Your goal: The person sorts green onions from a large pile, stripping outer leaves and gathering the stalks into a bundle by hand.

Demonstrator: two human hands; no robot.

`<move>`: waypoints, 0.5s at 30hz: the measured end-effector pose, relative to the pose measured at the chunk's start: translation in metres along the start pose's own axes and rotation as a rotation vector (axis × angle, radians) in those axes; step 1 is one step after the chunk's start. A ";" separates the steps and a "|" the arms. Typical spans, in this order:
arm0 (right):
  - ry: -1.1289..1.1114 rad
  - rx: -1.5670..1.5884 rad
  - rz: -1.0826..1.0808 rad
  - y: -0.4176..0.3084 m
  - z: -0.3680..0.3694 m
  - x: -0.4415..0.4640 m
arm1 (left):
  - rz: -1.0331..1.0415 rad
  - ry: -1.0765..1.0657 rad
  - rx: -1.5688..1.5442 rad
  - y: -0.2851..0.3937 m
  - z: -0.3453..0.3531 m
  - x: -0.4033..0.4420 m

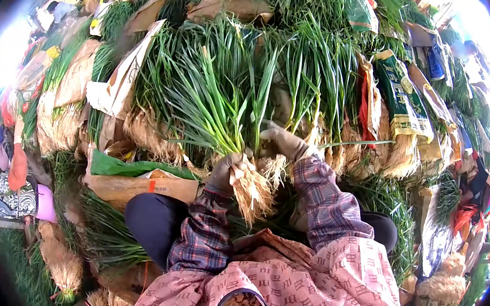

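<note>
My gloved left hand [223, 173] is closed around a bunch of green garlic [218, 124], or similar long-leaved greens. The leaves fan upward and away from me, and the pale stringy roots [251, 193] hang out below my fist. Just to its right, my gloved right hand [284, 140] has its fingers bent round a green garlic plant [263, 111]. Its blade stands upright, and pale roots [273, 167] show under the hand. Part of the grip is hidden by the fingers. Behind both hands lies a thick row of the same greens [195, 61], roots towards me.
Stacked bundles with root ends [61, 122] rise at the left. Brown paper pieces [123, 78] and a green printed sack [398, 96] lie among them. A cardboard piece [137, 189] sits by my left knee [154, 221]. A pink patterned apron [297, 286] covers my lap.
</note>
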State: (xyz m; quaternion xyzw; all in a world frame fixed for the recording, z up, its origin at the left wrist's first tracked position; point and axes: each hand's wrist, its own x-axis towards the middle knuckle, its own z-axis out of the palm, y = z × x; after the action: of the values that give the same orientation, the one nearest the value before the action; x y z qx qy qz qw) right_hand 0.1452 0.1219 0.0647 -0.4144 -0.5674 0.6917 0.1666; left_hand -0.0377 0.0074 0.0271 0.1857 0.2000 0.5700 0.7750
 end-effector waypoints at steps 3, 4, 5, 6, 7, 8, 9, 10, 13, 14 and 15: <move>-0.201 -0.154 0.142 -0.018 0.016 -0.009 | -0.048 -0.134 -0.016 0.009 -0.004 -0.001; -0.243 -0.059 0.118 -0.007 0.015 -0.003 | -0.098 -0.173 -0.054 0.010 -0.019 0.005; -0.163 -0.078 0.110 0.003 0.009 -0.002 | -0.148 -0.197 -0.188 0.000 -0.030 0.005; -0.064 -0.036 -0.075 0.009 0.013 0.000 | -0.202 -0.216 -0.319 0.003 -0.012 0.003; 0.035 -0.002 -0.267 0.011 0.015 0.005 | -0.227 -0.285 -0.412 0.002 -0.010 0.003; -0.015 -0.067 -0.220 0.016 0.016 0.006 | -0.212 -0.284 -0.367 0.002 -0.011 0.003; -0.069 -0.135 -0.177 0.013 0.020 0.004 | -0.199 -0.277 -0.322 0.003 -0.013 0.002; -0.125 -0.204 -0.137 0.009 0.024 0.003 | -0.199 -0.267 -0.282 0.005 -0.015 0.000; 0.039 -0.465 -0.119 0.008 0.040 -0.009 | -0.186 -0.210 -0.166 0.008 -0.029 0.001; 0.184 -0.547 -0.295 0.016 0.038 -0.011 | -0.181 -0.171 -0.132 0.002 -0.043 0.004; 0.330 -0.626 -0.471 0.030 0.032 -0.009 | -0.177 -0.133 -0.100 -0.002 -0.051 0.006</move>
State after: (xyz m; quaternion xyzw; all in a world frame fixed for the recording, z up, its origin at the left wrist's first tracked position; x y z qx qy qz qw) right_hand 0.1335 0.0863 0.0409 -0.4092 -0.7950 0.3536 0.2747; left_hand -0.0611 0.0156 -0.0180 0.1661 0.1351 0.4948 0.8422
